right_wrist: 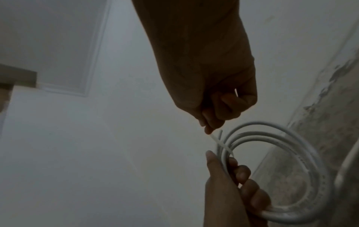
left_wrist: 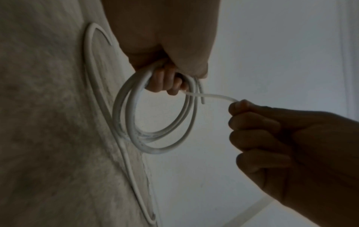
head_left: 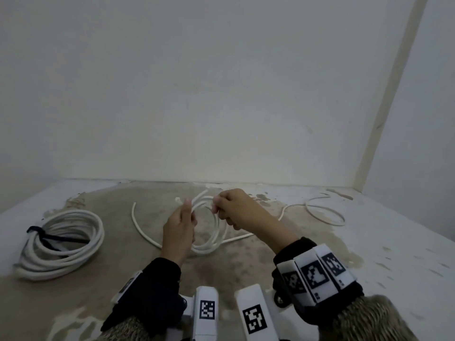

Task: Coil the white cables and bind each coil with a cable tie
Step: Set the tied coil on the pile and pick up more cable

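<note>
A small white cable coil hangs between my hands above the stained floor. My left hand grips the top of the coil, with its fingers curled through the loops. A thin white cable tie runs from the gripped bundle to my right hand, which pinches its free end. In the right wrist view, the right hand holds the tie just above the left hand and the coil. The cable's loose tail trails right along the floor.
A larger white coil, bound with a dark tie, lies on the floor to the left. A stretch of cable curves on the floor behind my left hand. The wall stands close behind.
</note>
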